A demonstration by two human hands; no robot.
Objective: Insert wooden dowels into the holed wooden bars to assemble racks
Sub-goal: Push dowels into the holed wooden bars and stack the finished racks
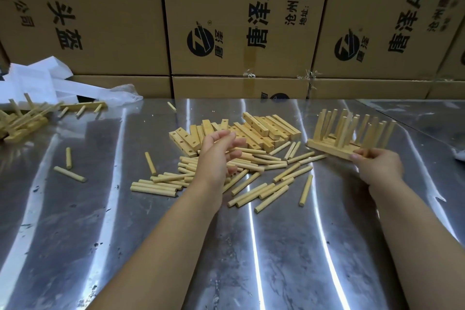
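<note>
- Right fingers [360,153] are pinching the near end of the rack's base bar. Gripping at the end is keeping my hand out of the upright pegs.
- The rack [352,131] is sitting at the right of the worktop [276,246], its pegs standing up and leaning a little. Its far side seems to be resting among other filled bars, though I cannot tell them apart.
- Left fingers [232,136] are hanging loose and part-spread, holding nothing that I can see, hovering where the two stockpiles meet.
- Loose dowels [251,173] are lying scattered mid-worktop, right under my left wrist. Holed bars [261,128] are lying heaped just behind them. Both are sitting within easy reach, likely so either hand can feed from them.
- Judging by the filled holes, this rack looks done. I am probably setting it aside on the right while the left goes for a fresh bar.
- Other assembled racks [22,118] are lying jumbled at the far left edge, beside white paper [37,78]. Cardboard boxes [226,20] are walling off the back.
</note>
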